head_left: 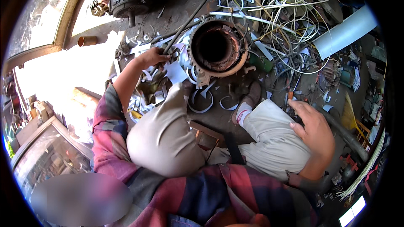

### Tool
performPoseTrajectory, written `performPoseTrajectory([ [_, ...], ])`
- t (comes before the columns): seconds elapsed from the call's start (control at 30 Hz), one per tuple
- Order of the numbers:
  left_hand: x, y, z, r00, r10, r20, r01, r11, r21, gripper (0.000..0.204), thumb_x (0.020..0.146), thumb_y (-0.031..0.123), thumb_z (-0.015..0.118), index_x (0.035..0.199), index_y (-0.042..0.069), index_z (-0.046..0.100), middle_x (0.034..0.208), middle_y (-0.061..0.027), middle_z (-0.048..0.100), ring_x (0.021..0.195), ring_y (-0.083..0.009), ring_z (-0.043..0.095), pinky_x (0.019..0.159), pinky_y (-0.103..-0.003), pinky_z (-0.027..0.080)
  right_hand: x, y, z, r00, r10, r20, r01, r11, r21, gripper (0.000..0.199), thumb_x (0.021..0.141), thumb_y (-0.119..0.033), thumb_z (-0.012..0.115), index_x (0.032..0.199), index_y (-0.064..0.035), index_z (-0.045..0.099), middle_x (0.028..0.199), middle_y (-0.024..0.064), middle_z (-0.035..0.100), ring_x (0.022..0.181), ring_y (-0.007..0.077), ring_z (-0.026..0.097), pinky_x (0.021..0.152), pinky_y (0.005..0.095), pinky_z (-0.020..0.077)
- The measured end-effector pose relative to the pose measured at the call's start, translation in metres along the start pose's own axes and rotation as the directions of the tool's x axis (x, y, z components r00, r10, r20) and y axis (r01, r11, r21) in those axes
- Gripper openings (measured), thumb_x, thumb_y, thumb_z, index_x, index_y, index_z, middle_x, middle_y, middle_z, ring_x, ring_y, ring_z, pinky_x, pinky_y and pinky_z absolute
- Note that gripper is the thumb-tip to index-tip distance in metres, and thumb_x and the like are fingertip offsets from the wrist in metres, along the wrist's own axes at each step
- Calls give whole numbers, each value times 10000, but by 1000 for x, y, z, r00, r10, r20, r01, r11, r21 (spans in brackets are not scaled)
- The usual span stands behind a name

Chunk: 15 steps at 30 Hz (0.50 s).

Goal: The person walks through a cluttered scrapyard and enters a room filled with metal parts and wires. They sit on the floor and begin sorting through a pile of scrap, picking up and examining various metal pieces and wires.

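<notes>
My left hand (153,59) reaches out among white paper scraps, just left of a round electric motor stator (240,65). Its fingers are curled together, and what they hold, if anything, I cannot make out. A white paper piece (176,73) lies right beside those fingertips. Copper-coloured windings (234,44) line the inside of the stator, which stands on the floor with its round opening facing up. Over my right knee, my right hand (312,122) is open, fingers stretched out and holding nothing.
Curled white strips (202,108) litter the floor before the stator. Tangled pale wires (290,21) and a light-blue sheet (347,33) lie at the far right. A dark motor (128,2) stands far left, near a brown tube (87,40). A wooden stool (206,133) shows between my legs.
</notes>
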State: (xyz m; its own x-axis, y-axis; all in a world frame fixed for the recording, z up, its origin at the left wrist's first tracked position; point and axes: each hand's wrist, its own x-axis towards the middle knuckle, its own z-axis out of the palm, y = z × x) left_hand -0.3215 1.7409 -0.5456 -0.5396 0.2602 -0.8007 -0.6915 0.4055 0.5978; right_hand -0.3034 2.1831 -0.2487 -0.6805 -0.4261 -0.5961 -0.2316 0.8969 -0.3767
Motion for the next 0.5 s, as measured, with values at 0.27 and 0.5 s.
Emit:
performPoseTrajectory([
  [0.27, -96, -79, 2, 791, 324, -519, 58, 805, 591, 301, 714, 262, 667, 897, 29, 614, 769, -162, 631, 718, -287, 606, 690, -371, 471, -15, -17, 9, 987, -137, 80, 137, 991, 0, 478, 768, -137, 604, 1213, -21, 476, 1155, 204, 532, 1060, 377, 502, 896, 398, 409],
  [0.5, -203, 56, -5, 539, 648, -538, -169, 709, 685, 228, 770, 187, 609, 931, 26, 624, 790, -177, 634, 720, -317, 616, 661, -378, 476, -28, -41, 18, 987, -162, 21, 163, 986, -47, 458, 781, -149, 609, 1197, 2, 488, 1102, 211, 563, 1005, 347, 551, 863, 388, 440],
])
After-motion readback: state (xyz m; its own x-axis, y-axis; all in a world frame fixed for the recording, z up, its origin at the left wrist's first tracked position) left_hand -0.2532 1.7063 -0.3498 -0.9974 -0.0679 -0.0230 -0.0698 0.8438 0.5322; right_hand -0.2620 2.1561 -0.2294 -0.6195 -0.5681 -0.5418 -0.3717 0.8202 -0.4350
